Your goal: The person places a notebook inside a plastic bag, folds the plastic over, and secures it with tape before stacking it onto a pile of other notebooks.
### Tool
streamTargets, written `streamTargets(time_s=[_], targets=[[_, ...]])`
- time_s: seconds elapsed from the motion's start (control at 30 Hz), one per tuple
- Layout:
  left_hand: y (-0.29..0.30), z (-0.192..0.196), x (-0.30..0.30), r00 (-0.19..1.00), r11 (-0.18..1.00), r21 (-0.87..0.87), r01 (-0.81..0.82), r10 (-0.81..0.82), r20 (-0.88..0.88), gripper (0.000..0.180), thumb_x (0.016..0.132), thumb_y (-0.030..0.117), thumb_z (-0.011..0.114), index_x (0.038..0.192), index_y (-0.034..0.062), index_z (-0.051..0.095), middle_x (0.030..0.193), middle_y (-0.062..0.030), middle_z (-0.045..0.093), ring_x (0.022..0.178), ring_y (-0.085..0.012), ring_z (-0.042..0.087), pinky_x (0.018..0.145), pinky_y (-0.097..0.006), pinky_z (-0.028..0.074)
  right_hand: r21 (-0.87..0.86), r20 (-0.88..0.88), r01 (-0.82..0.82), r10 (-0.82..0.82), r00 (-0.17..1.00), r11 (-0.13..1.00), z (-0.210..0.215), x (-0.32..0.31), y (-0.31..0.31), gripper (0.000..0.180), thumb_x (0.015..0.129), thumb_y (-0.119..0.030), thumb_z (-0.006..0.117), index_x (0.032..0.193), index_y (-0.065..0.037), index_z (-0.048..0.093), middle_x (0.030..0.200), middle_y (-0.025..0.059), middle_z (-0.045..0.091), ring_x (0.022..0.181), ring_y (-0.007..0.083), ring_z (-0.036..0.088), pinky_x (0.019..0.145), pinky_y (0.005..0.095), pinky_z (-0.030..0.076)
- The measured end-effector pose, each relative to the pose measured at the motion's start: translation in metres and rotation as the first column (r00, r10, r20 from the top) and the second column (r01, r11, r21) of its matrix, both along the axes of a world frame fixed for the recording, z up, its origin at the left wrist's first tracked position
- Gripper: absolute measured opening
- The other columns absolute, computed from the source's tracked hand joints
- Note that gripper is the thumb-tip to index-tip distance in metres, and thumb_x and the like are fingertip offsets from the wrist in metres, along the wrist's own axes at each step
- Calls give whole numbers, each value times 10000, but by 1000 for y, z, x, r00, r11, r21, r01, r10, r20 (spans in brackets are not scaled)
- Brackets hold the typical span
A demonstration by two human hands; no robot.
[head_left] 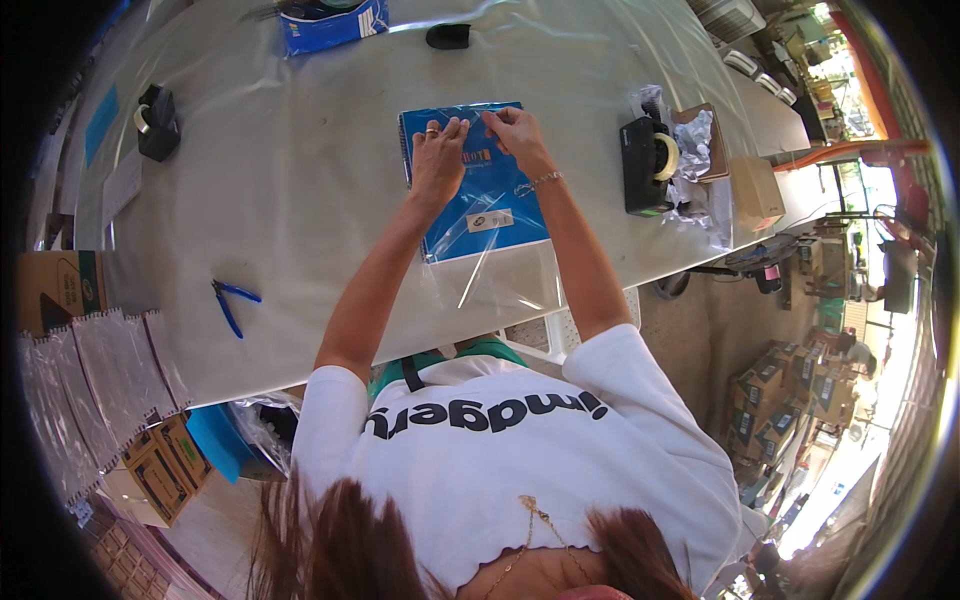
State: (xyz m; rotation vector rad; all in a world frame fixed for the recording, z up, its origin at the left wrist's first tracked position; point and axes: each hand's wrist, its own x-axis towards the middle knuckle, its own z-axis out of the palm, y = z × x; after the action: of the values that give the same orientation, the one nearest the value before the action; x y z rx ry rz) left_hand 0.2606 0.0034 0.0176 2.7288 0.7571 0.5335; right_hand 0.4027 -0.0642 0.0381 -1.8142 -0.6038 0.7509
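A blue spiral-bound notebook (480,195) lies on the table under clear plastic film (490,285), whose loose end stretches past the notebook's near edge. A small whitish label (490,220) is on its cover. My left hand (440,158) rests on the upper left of the notebook, fingers stretched out and pressing on the film. At the upper right, my right hand (518,138) has its fingertips pinched together close to the far edge. Whatever lies in that pinch is too small to make out.
Black tape dispensers (648,165) (157,125) stand right and left, the right one beside crumpled plastic (695,145). Blue-handled pliers (235,303) lie left. A blue box (335,27) and a black curved piece (448,37) sit at the far side. Wrapped notebooks (110,370) are stacked lower left.
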Motion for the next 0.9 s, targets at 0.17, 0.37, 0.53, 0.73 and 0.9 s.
streamTargets(time_s=[0.17,0.37,0.53,0.73,0.9], targets=[[2,-4,-5,998,1000,17,1,-2,63,478,783,20,539,1255,89,557,1284,-62,546,1125,-274,497,879,-389,387,-185,140,32,-6,990,982,-14,-1,21,239,800,-217,711,728,7,665,638,67,665,544,98,609,507,236,481],[25,-1,31,988,990,33,-140,142,-61,391,885,294,477,1222,123,578,1212,-38,570,1158,-281,493,937,-455,341,-433,321,-30,186,929,901,-4,7,25,362,771,-352,724,676,-10,653,638,108,665,549,195,637,561,324,505],[65,-16,17,955,930,-253,-266,220,-197,601,882,537,423,1347,160,468,1380,-118,424,1318,-316,333,1072,-484,222,-394,648,57,233,725,917,0,-23,-17,414,751,-437,710,677,-38,626,680,110,642,649,297,612,618,413,470],[-38,2,-140,965,496,-861,115,149,215,910,787,683,515,1486,188,209,1543,-131,124,1430,-291,60,1127,-505,94,-100,716,-175,193,671,980,0,-76,-210,567,714,-175,764,1222,-142,515,1284,153,453,1208,325,402,991,454,344],[-135,16,-179,996,909,-415,28,8,85,800,817,362,645,1482,239,217,1551,-98,76,1428,-313,74,1142,-497,77,-237,677,-241,338,654,941,-22,-124,-266,771,771,-71,672,1444,-186,312,1523,112,189,1418,321,118,1124,514,160]])
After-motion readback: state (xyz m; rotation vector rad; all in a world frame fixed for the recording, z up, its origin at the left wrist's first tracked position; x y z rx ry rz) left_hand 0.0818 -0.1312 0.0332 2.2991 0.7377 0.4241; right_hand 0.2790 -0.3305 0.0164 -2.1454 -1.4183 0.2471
